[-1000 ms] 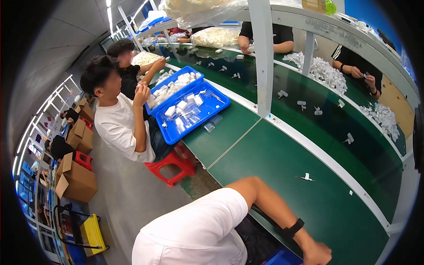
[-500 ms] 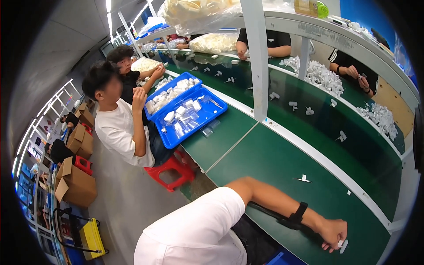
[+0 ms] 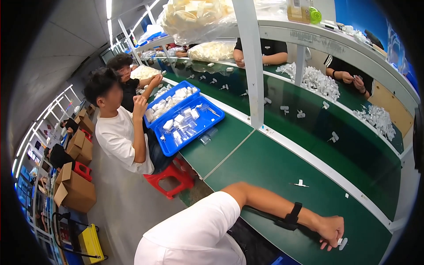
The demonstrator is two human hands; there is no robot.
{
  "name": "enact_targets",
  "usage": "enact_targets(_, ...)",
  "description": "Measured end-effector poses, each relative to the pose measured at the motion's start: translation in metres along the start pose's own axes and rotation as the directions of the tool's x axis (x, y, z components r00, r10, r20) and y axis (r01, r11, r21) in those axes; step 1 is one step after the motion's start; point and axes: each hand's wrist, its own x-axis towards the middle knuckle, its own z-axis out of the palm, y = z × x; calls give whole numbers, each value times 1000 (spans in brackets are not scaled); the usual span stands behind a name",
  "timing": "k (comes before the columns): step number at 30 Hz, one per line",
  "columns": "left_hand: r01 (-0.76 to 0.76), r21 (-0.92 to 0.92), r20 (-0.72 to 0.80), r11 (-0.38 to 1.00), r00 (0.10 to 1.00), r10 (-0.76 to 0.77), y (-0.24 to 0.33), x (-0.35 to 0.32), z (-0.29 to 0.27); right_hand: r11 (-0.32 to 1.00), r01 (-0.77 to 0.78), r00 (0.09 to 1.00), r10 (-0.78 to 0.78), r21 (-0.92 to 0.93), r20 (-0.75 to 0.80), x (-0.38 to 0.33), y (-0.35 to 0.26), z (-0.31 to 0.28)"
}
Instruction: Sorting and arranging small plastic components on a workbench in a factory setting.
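My left hand [image 3: 331,231] is over the green bench top at the lower right, wearing a black wrist strap. Its fingers are closed in a pinch on a small white plastic part [image 3: 343,244] with a rounded bar end; the fingers partly hide it. Farther back on the green bench [image 3: 247,163] lies a small white part with thin prongs [image 3: 301,183]. A little white square piece [image 3: 346,195] is beside the white rail. My right hand does not show in this view.
A white post [image 3: 251,66] rises at the bench's far edge. Beyond the rail, a dark green conveyor [image 3: 282,132] carries scattered white parts. Co-workers sit at left and opposite. A blue tray [image 3: 216,106] holds white pieces and clear packs; a red stool [image 3: 165,183] stands below.
The view has tilted slightly, shifting the scene a little. White parts on the conveyor have moved toward the far left. My left hand stays in nearly the same place, still pinching the part.
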Motion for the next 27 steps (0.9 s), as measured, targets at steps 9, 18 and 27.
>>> enact_targets(9,110,-32,-84,993,990,-112,16,14,-13,987,-155,922,160,43,-354,0,-208,161)
enact_targets(18,108,204,-614,973,789,41,54,106,-123,988,-50,913,104,147,-394,-8,-190,157)
enact_targets(27,338,598,-554,727,829,70,44,93,-134,986,-114,920,150,120,-362,-13,-169,153)
